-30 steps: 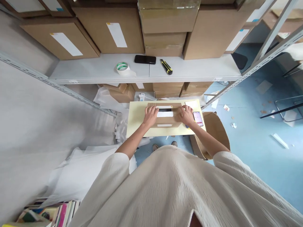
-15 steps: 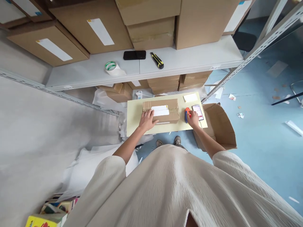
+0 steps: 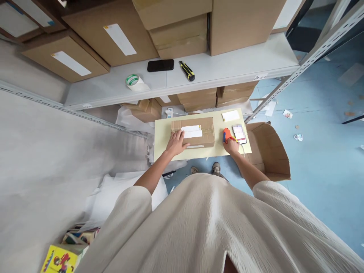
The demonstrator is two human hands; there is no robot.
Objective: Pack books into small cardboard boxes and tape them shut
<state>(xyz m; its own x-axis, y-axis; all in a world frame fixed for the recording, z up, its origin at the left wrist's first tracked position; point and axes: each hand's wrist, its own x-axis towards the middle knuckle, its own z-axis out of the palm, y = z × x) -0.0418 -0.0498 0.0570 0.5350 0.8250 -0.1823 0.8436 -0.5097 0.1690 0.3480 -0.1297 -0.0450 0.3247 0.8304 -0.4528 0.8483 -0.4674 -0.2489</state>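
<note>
A taped cardboard box with white labels on top lies on a pale yellow board. My left hand rests on the box's left part, fingers stretched out and thumb spread along the near side. To the right of the box, my right hand is closed around an orange-and-blue handheld tool with a bit of yellow; its exact kind is unclear. Just right of that tool lies a phone with a lit screen, partly blurred. A white label card sits near the board's far right corner.
Above the board, a grey shelf carries large cartons, a tape roll, a black phone and a utility knife. An open carton stands right of the board. Books are at lower left.
My right hand has taken a fuller grip on the orange-and-blue tool and turned it slightly. The left hand stays on the box. The whole view has shifted a little.
</note>
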